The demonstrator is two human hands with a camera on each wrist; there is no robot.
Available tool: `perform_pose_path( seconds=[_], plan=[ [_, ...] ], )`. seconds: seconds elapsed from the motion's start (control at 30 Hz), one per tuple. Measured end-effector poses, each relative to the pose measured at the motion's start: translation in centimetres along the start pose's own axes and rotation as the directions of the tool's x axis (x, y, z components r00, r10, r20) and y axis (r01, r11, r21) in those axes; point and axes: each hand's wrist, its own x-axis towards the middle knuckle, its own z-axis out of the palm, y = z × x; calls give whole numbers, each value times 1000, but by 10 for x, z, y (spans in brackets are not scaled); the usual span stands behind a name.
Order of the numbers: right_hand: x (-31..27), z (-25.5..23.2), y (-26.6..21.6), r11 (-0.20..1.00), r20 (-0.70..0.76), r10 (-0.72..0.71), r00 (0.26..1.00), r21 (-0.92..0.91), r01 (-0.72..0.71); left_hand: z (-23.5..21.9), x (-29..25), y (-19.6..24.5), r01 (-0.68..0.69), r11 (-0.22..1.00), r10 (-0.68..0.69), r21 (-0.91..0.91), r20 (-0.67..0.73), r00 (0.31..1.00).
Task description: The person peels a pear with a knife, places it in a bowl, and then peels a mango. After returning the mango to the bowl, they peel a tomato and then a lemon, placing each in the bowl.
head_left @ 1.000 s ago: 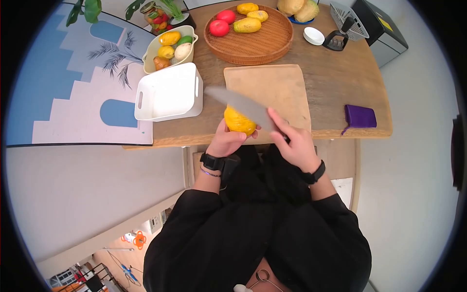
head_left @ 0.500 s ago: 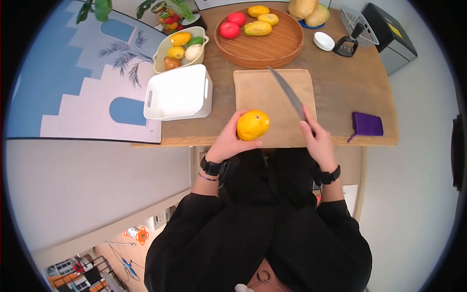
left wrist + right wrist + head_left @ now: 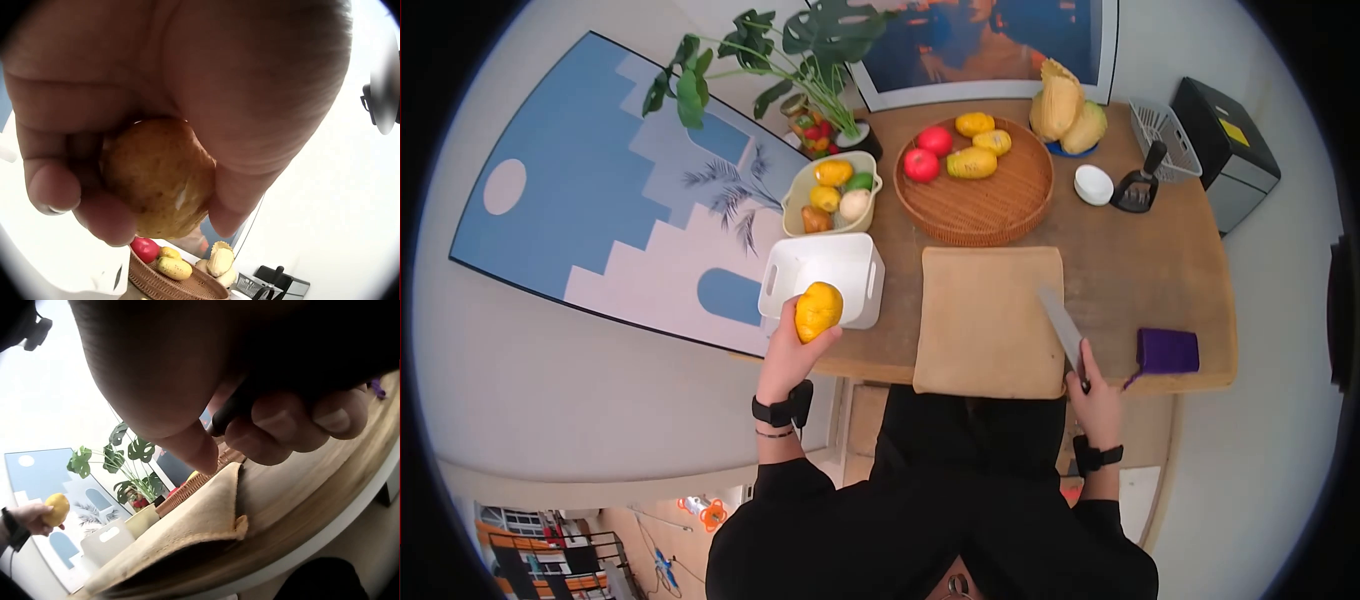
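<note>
My left hand (image 3: 785, 365) grips a rounded yellow fruit (image 3: 818, 312) above the near side of a white plastic bin (image 3: 872, 285). In the left wrist view, fingers and thumb curl round the fruit, whose skin is lumpy with brown specks (image 3: 159, 178). My right hand (image 3: 1097, 408) holds a kitchen knife (image 3: 1061, 328) by its black handle. Its blade points away from me over the right edge of a tan mat (image 3: 990, 325). In the right wrist view, the fingers wrap round the handle (image 3: 230, 415), and the blade is hidden.
Behind the mat stands a round woven tray (image 3: 960, 220) with red and yellow fruit. A cream basket (image 3: 793, 215) of produce sits behind the bin. At right lie a purple pouch (image 3: 1168, 351), a white bowl (image 3: 1093, 184) and a black-handled tool (image 3: 1138, 190).
The left hand has carried the fruit from over the mat leftward to the white bin. The knife has moved away from the fruit to the right, and the head view has shifted.
</note>
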Motion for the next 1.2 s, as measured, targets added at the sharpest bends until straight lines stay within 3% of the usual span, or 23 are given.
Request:
perform_pose_path(
  seconds=[0.1,0.23,0.4,0.47,0.53,0.57,0.6,0.63,0.73,0.8,0.9,0.97,1.0,1.03,1.07,1.13,1.2],
  plan=[
    [3,-2,-7,1000,45,6,999,-27,-5,5,24,-5,-44,997,45,-66,9,999],
    [6,-10,-13,996,108,26,994,-85,-16,6,126,-40,-165,975,169,146,-17,985],
    [6,-17,-10,986,90,55,994,-164,-40,14,246,-104,-74,969,128,238,-221,967],
    [7,-8,8,983,21,17,1000,-181,-13,17,274,-116,112,972,-60,208,-244,968],
    [3,-7,10,989,-28,62,998,-130,-66,25,288,-118,125,970,-59,208,-294,954],
    [2,-7,11,996,-55,48,997,-77,-52,33,292,-121,80,968,3,237,-332,943],
    [3,-7,11,995,-56,55,997,-86,-59,40,286,-110,36,963,67,268,-366,928],
    [4,-6,14,991,-81,60,995,-112,-69,44,280,-99,102,948,8,301,-344,939],
    [12,0,32,986,-139,65,988,-141,-85,57,288,-110,105,963,-46,250,-232,972],
    [18,2,43,959,-170,-26,985,-281,-23,70,282,-107,47,969,5,241,-210,978],
    [20,-11,39,935,-140,21,990,-348,-69,65,221,-50,-210,945,240,252,-95,966],
    [22,-14,34,904,-205,-47,978,-424,-45,71,164,-5,-452,875,462,172,-20,886],
    [23,-20,22,900,-199,-57,978,-435,-36,69,127,28,-432,901,428,33,86,900],
    [27,-32,-1,933,-228,-163,960,-352,75,88,106,30,-587,804,582,97,75,810],
    [29,-45,-31,944,-260,-266,928,-267,196,107,89,24,-566,824,532,21,314,786],
    [11,-83,-140,942,-353,-327,876,-56,330,117,34,46,-553,833,464,12,530,710],
    [-25,-119,-216,782,-420,-494,761,169,600,181,12,10,-587,802,562,-110,471,680]
  ],
)
